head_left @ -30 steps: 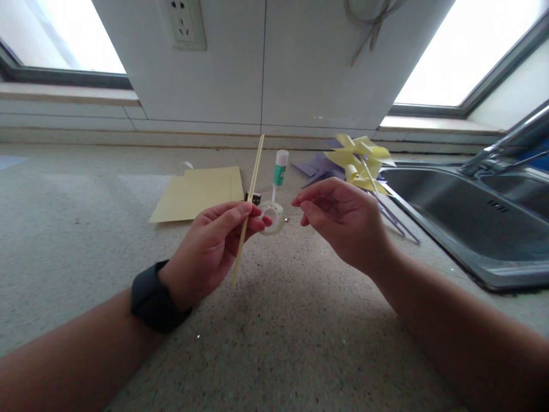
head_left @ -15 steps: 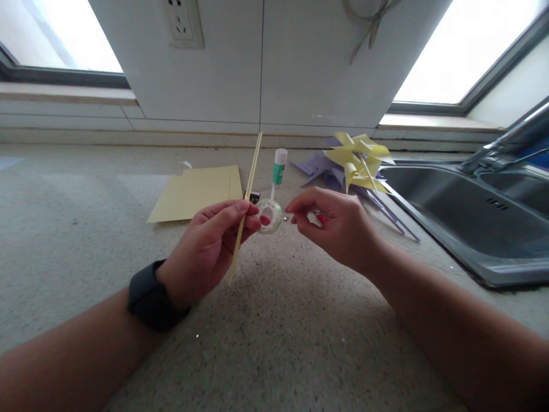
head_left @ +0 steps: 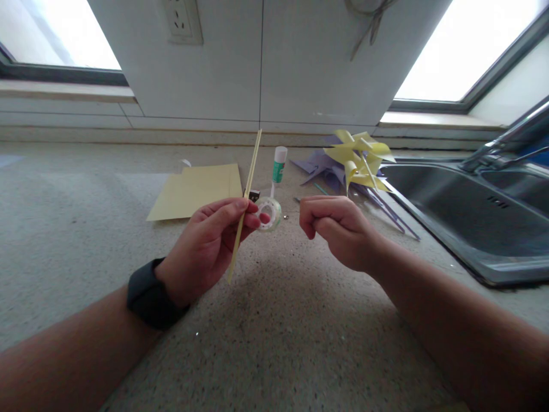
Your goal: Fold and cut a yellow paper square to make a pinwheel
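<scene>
My left hand point(head_left: 210, 234) pinches a thin, pale yellow stick point(head_left: 237, 243), doubled or creased lengthwise, between thumb and forefinger. It also holds a roll of clear tape point(head_left: 274, 214), with a fingertip showing in the ring's hole. To the right, my right hand point(head_left: 337, 229) is closed above the counter, fingers curled under. Whatever it holds, if anything, is hidden. Between the tape and this hand lies a tiny shiny piece point(head_left: 286, 217). A grey tip and a thin teal piece point(head_left: 320, 189) show just beyond the right knuckles.
Yellow paper sheets point(head_left: 201, 186) lie behind my left hand. A glue stick point(head_left: 279, 165) stands beyond the tape, by a small dark object point(head_left: 254, 195). Yellow and purple paper pinwheels point(head_left: 358, 154) lie back right, beside the steel sink point(head_left: 450, 229).
My right hand has drawn back to the right from beside the tape, its fingers going from a pinch to a curled fist. My left hand has hardly moved.
</scene>
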Tool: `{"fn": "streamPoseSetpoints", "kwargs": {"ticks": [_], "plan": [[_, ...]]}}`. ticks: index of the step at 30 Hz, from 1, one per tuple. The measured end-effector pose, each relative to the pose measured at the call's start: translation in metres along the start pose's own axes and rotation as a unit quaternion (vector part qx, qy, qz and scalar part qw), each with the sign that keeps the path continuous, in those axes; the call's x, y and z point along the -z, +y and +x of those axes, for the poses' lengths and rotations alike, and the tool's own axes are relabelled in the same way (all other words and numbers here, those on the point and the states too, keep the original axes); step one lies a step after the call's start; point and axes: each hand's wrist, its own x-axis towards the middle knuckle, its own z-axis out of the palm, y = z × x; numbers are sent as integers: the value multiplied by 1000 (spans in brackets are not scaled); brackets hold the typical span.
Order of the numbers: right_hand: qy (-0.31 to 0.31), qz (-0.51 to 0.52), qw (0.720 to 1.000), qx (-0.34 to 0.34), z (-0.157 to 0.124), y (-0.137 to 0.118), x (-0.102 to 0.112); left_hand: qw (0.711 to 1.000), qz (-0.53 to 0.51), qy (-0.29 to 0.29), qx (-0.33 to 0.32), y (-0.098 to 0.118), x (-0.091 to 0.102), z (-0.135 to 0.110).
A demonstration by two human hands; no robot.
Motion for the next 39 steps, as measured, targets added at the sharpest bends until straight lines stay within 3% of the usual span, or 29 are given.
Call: {"fn": "streamPoseSetpoints", "kwargs": {"ticks": [3,9,16,26,39], "plan": [[1,36,999,-40,1,-1,-3,1000,3,4,-4,0,0,0],[0,140,990,-20,4,7,-14,1000,-3,-7,-3,1,-1,1],[13,204,978,-51,6,10,-16,1000,-20,-1,-3,0,1,1],[22,154,988,-19,4,8,-16,1000,-3,-1,-8,2,0,0],[43,126,990,-52,4,16,-15,999,-27,-10,-13,0,1,2]]}}
